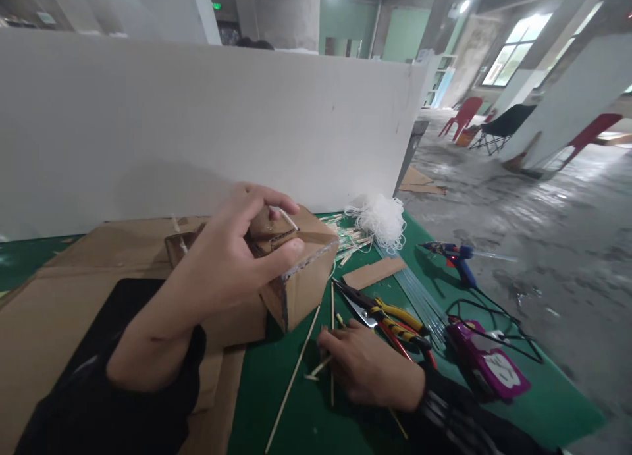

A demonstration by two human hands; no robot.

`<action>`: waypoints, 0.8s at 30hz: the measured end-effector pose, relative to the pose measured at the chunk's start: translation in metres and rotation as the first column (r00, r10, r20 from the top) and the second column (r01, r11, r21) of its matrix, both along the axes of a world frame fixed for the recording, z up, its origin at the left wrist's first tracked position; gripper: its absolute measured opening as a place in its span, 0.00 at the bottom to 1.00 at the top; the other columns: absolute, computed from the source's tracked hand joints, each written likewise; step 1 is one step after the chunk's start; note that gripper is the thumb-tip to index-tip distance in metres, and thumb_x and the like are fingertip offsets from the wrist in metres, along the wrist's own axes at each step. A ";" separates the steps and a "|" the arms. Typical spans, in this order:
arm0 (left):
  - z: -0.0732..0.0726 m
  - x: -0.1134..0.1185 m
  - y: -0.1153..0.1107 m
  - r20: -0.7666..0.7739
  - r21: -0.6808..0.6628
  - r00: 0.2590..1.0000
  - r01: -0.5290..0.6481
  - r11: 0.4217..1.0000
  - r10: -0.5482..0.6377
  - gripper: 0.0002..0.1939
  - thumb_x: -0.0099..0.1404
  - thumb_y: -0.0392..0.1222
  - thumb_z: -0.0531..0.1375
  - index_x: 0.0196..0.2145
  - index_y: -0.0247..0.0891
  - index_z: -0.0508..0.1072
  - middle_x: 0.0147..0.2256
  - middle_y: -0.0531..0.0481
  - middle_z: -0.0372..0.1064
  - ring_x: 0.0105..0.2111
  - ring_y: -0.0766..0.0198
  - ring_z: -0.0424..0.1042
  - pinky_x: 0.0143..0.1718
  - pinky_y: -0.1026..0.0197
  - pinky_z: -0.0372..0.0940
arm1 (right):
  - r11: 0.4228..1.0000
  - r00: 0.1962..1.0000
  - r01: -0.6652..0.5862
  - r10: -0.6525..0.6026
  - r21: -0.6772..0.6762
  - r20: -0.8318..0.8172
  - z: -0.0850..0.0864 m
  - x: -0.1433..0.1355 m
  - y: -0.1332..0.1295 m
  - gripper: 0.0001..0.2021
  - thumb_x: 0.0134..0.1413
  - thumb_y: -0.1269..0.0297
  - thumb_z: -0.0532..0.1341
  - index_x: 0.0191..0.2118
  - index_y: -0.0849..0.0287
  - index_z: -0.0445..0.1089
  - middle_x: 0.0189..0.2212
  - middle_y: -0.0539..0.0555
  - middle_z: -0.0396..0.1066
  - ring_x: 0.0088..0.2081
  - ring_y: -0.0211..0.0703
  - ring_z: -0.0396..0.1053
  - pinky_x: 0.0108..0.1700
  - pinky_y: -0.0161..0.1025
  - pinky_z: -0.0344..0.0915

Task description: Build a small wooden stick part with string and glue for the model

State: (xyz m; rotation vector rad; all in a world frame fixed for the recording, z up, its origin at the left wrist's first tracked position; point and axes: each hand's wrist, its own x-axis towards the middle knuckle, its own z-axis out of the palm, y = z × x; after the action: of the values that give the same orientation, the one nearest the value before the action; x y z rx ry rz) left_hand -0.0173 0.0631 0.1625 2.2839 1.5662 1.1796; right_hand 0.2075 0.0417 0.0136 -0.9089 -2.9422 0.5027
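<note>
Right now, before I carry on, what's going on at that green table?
A person has both hands at work. The left hand is at the cardboard box, thumb by its upper edge; whether it grips is unclear. The right hand is down among thin sticks on the table; whether it holds one is hard to tell. The pliers, string and glue gun lie apart from both hands.
</note>
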 end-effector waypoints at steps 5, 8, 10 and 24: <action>-0.002 -0.002 0.000 -0.007 -0.050 1.000 0.030 0.998 -0.031 0.14 0.59 0.45 0.61 0.44 0.49 0.68 0.39 0.54 0.67 0.30 0.63 0.67 0.37 0.59 0.64 | 0.998 0.998 -0.055 0.054 0.012 0.030 0.000 0.003 0.005 0.14 0.52 0.69 0.56 0.46 0.58 0.61 0.27 0.51 0.73 0.28 0.44 0.69 0.39 0.41 0.53; 0.000 -0.005 -0.003 0.016 -0.120 0.998 0.057 0.991 -0.055 0.13 0.61 0.46 0.60 0.45 0.48 0.67 0.39 0.53 0.68 0.31 0.63 0.68 0.35 0.59 0.64 | 0.997 0.998 -0.049 0.047 0.062 0.040 -0.001 0.003 0.007 0.18 0.53 0.67 0.55 0.51 0.58 0.58 0.27 0.52 0.74 0.27 0.46 0.70 0.37 0.42 0.53; 0.003 -0.004 -0.006 0.004 -0.164 0.999 0.047 0.985 -0.047 0.13 0.62 0.49 0.60 0.44 0.48 0.67 0.41 0.53 0.68 0.36 0.61 0.69 0.36 0.59 0.64 | 0.995 0.997 -0.064 0.061 0.073 0.051 -0.002 0.001 0.007 0.17 0.54 0.66 0.56 0.50 0.57 0.59 0.27 0.52 0.74 0.28 0.46 0.71 0.37 0.42 0.53; 0.008 0.002 -0.012 -0.265 -0.025 0.954 -0.150 0.988 0.138 0.18 0.62 0.60 0.57 0.44 0.48 0.67 0.41 0.49 0.66 0.41 0.52 0.66 0.38 0.51 0.61 | 0.997 0.998 -0.052 0.054 0.062 -0.026 -0.010 -0.007 0.007 0.16 0.62 0.62 0.54 0.55 0.52 0.59 0.30 0.51 0.76 0.32 0.44 0.73 0.43 0.39 0.55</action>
State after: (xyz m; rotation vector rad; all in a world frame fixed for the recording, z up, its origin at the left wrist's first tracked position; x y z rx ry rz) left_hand -0.0149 0.0510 0.1707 2.4138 1.8579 0.8862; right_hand 0.2008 0.0487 0.0040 -0.8127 -2.9463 0.4200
